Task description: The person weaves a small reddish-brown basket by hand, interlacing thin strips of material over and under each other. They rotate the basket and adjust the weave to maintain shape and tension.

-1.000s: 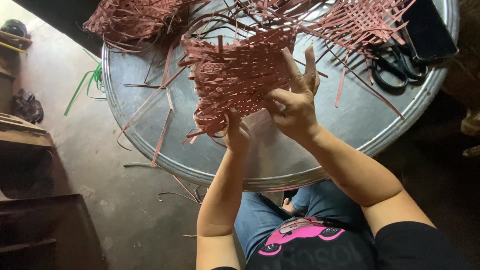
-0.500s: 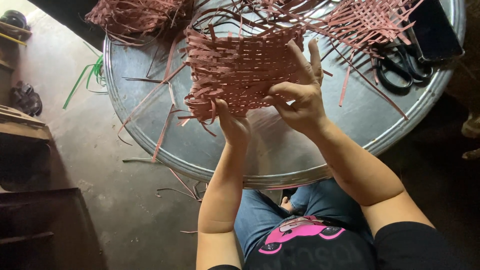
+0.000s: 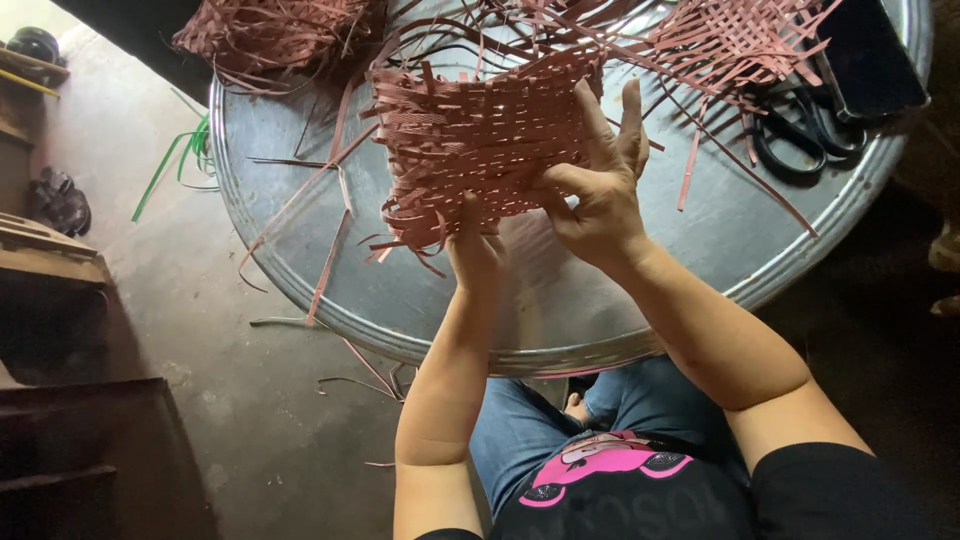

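Woven pink basket (image 3: 480, 140) above round metal tray (image 3: 700, 260), left hand (image 3: 478, 250) and right hand (image 3: 598, 195) gripping its lower edge

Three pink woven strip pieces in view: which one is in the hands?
The middle pink woven strip panel, gripped along its lower edge by the left hand and right hand. The flat open-weave mat and the tangled pile lie untouched on the round metal table.
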